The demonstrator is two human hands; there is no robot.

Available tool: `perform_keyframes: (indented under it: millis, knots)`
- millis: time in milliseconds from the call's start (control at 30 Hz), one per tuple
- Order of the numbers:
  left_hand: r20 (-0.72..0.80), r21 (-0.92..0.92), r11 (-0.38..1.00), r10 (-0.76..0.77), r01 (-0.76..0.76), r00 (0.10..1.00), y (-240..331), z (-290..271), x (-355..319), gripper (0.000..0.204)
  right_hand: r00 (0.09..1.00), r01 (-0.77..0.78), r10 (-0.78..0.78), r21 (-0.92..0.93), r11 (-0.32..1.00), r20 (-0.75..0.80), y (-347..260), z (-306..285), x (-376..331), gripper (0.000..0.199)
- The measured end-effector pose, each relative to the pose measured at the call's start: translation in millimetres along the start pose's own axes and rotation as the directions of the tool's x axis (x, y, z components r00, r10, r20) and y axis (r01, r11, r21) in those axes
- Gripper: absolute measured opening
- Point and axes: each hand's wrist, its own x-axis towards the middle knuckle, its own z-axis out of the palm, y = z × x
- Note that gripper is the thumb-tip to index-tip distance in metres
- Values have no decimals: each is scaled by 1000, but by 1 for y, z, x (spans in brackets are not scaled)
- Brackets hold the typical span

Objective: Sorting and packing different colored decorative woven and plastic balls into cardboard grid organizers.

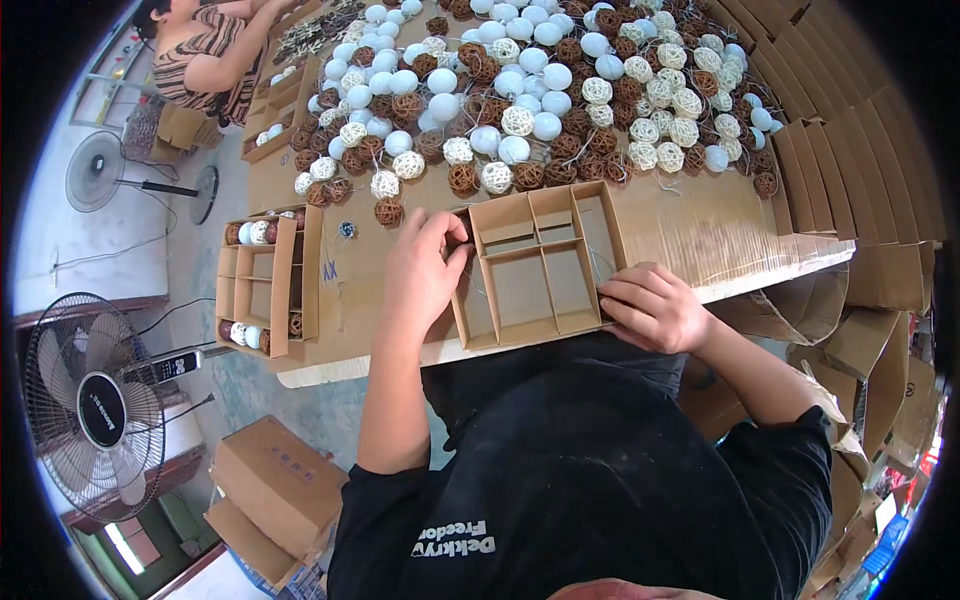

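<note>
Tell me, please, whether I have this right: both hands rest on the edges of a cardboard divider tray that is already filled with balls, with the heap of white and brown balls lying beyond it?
Not quite: the cardboard divider tray is empty, as the head view shows. The left hand and right hand do rest on its edges, and the heap of white and brown balls lies beyond it.

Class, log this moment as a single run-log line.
left hand: on left wall of divided cardboard tray | right hand: on its right corner | tray: no balls inside | ball pile: behind tray
</note>
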Motion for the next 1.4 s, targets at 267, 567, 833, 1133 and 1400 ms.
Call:
perform_keyframes:
  millis: [267,567,833,1133,1400]
  knots:
    - [-11,39,999,-1,1,1000,3,1,-2,19,997,24,-18,87,996,-73,8,6,-3,39]
    - [-236,-31,991,-136,133,962,-36,-37,12,29,890,-308,385,299,903,-246,12,5,-24,38]
    - [-209,-192,957,-254,215,944,-57,-35,5,32,844,-426,491,286,858,-217,15,9,-18,32]
    - [475,-492,846,64,204,878,-29,-73,-22,36,811,-490,551,288,823,-196,15,12,-11,29]
    - [221,61,996,50,-64,974,6,-22,-17,22,795,-521,577,276,808,-188,13,13,-7,27]
